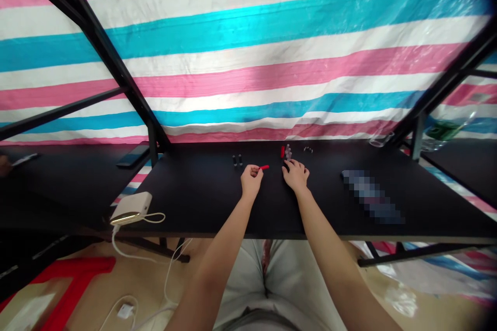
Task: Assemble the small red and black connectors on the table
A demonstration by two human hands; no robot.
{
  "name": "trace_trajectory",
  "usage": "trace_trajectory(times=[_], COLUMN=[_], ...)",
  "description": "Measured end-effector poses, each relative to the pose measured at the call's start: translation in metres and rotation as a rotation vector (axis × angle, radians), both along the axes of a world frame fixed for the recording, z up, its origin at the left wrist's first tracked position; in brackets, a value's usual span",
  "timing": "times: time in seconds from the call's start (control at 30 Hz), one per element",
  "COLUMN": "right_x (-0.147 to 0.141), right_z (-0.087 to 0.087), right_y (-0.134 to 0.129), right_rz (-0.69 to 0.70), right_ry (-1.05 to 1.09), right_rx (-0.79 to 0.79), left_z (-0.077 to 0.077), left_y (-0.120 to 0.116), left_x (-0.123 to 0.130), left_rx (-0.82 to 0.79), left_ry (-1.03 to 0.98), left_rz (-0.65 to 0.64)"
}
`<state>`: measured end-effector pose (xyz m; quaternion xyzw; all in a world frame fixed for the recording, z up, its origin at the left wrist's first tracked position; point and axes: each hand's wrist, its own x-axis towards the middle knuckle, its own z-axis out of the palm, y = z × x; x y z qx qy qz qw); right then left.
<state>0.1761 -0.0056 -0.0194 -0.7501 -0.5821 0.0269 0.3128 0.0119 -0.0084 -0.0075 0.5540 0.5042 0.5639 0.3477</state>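
With the left hand (pixel 251 182), pinches a small red piece (pixel 265 167) between thumb and curled fingers, its end jutting out over the black table (pixel 272 207). With the right hand (pixel 296 176), bent and palm down, reaches to the small clear pieces (pixel 288 152) beside another red piece (pixel 282 152); cannot tell whether gripping any.

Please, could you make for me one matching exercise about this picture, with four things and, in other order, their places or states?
1. Left hand
2. White box
3. Striped sheet
4. Right hand

A. Behind the black table
B. Fingers by the small clear pieces
C. Pinching a red piece
D. Left of both hands

1-C; 2-D; 3-A; 4-B
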Motion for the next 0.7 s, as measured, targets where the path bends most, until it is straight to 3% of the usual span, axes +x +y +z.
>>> trace_trajectory(times=[0.4,0.7], right_x=[-0.002,-0.014], right_z=[0.0,0.017], right_y=[-0.005,-0.006], right_rz=[0.036,0.254], right_ry=[-0.042,0.239], right_rx=[-0.029,0.326], left_z=[-0.002,-0.003], left_y=[0.003,0.005], left_x=[-0.001,-0.003], left_rx=[-0.044,-0.037], left_ry=[-0.153,-0.16], left_rz=[0.018,0.063])
